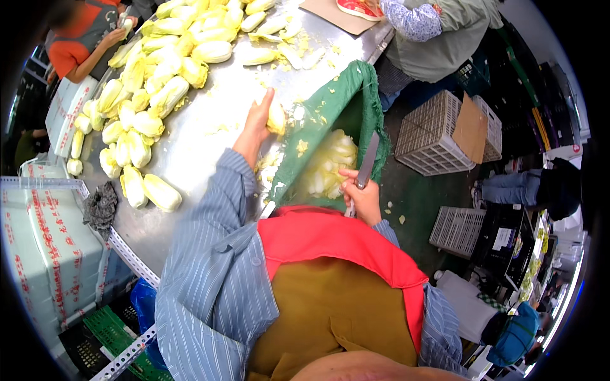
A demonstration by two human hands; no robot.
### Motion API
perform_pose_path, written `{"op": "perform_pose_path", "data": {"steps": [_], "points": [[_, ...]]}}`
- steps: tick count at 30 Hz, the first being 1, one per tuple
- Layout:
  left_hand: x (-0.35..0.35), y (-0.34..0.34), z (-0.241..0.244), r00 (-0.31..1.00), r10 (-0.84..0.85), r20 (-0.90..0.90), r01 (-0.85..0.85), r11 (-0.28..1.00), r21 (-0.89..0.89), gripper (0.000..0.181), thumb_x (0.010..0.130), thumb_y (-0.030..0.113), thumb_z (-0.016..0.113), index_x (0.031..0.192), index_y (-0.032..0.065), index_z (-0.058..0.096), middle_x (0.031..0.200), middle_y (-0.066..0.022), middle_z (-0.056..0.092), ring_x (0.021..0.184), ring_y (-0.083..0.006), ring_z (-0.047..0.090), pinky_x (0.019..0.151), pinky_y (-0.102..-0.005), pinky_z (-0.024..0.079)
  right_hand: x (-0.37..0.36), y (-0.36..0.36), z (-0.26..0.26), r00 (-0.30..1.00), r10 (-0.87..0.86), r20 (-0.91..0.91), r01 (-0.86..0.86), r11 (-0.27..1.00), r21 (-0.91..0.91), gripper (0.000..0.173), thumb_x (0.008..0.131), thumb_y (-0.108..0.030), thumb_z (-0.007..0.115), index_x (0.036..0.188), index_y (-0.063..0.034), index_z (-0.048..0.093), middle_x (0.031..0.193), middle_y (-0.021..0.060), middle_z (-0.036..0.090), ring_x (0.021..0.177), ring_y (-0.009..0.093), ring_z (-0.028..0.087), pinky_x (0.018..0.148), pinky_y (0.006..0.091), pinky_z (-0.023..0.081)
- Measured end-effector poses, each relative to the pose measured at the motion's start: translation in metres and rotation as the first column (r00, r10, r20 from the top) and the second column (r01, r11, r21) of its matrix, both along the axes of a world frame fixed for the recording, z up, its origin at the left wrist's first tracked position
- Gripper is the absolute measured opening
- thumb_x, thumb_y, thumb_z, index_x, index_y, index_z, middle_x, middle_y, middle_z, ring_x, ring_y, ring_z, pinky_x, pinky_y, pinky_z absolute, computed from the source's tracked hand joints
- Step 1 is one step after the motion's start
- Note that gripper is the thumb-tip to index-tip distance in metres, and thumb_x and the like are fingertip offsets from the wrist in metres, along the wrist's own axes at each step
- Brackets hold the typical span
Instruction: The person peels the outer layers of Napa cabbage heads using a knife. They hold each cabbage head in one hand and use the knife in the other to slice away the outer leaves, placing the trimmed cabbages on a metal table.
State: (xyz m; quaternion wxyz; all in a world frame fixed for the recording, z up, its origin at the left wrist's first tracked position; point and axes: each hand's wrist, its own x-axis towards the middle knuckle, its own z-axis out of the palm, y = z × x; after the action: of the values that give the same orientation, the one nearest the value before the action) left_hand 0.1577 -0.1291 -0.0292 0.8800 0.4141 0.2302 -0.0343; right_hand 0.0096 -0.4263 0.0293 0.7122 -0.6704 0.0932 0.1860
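Note:
My left hand is over the metal table, closed around a small yellow cabbage heart, its thumb pointing away from me. In my right hand is a knife, blade pointing up and away. That hand is above the near side of an open green woven sack, which hangs at the table's edge. Inside the sack lie pale cabbage leaves and trimmings. A large pile of trimmed yellow napa cabbages spreads across the far left of the table.
The metal table carries leaf scraps. Foam boxes with red-printed tape stand left, beside a perforated metal rail. White plastic crates stand on the floor at right. Co-workers stand at far left and at the upper right.

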Motion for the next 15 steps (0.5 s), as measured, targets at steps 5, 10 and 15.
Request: {"op": "perform_pose_path", "data": {"steps": [5,10,15], "points": [[0.105,0.039,0.008,0.982,0.078,0.174,-0.11,0.977,0.183,0.055,0.085,0.017,0.071,0.128,0.0045,0.038,0.111,-0.0125,0.059,0.091,-0.0269,0.063,0.064,-0.0428,0.057,-0.003,-0.006,-0.004,0.998,-0.055,-0.044,0.056,0.998,0.038,0.033,0.086,-0.005,0.061,0.118,0.0019,0.062,0.074,0.0026,0.06,0.053,0.007,0.051,0.046,0.022,0.04],[0.142,0.07,0.048,0.972,0.208,0.109,-0.234,0.865,0.443,0.109,0.078,0.034,0.077,0.152,0.0089,0.002,0.144,-0.0118,0.038,0.112,-0.0256,0.056,0.091,-0.0442,0.048,0.003,-0.001,-0.002,0.997,-0.016,-0.078,0.021,0.998,0.055,0.034,0.086,-0.005,0.061,0.119,0.0033,0.06,0.076,0.0047,0.062,0.055,0.007,0.052,0.047,0.022,0.041],[0.053,0.087,0.046,0.993,-0.033,0.11,-0.043,0.78,0.624,0.059,0.087,0.034,0.068,0.133,0.0021,0.048,0.121,-0.0119,0.06,0.111,-0.0198,0.057,0.091,-0.0342,0.048,0.011,-0.005,-0.011,0.993,-0.039,-0.11,0.048,0.996,0.079,0.036,0.089,-0.007,0.06,0.122,0.0055,0.056,0.078,0.0066,0.062,0.059,0.009,0.054,0.052,0.0235,0.046]]}}
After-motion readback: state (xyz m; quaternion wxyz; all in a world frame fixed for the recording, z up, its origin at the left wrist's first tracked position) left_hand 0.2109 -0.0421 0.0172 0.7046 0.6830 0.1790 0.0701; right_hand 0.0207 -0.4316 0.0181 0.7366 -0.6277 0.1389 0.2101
